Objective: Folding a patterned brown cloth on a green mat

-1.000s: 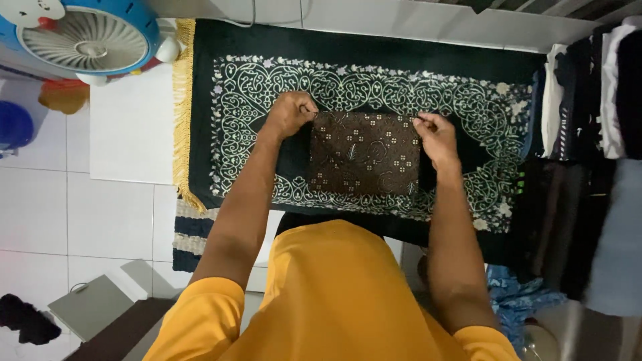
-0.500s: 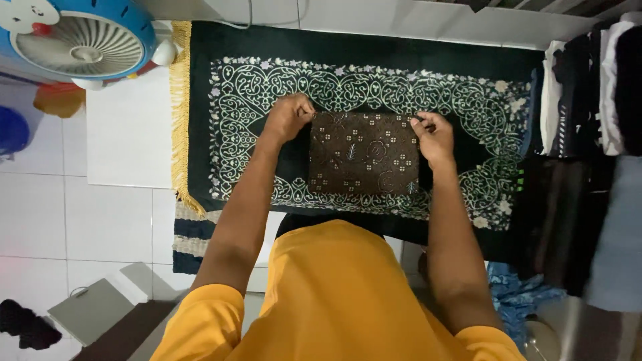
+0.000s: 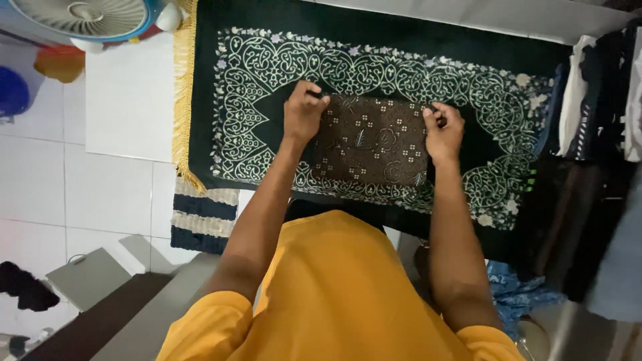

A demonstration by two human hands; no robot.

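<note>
While a dark green patterned rug [image 3: 508,80] with a yellow fringe covers the white tiled floor [image 3: 67,194], the folded brown batik cloth [image 3: 374,140] lies at its middle; left hand [image 3: 304,113] and right hand [image 3: 443,130] pinch its far corners with curled fingers; a fan [image 3: 87,17] stands far left, stacked clothes [image 3: 595,100] right.

White tiled floor [image 3: 40,194] carries a dark green patterned rug [image 3: 468,60] with yellow fringe at left, overlapping a striped mat [image 3: 200,220] near its left corner; a folded brown patterned cloth [image 3: 374,144] lies on the rug's centre.
</note>
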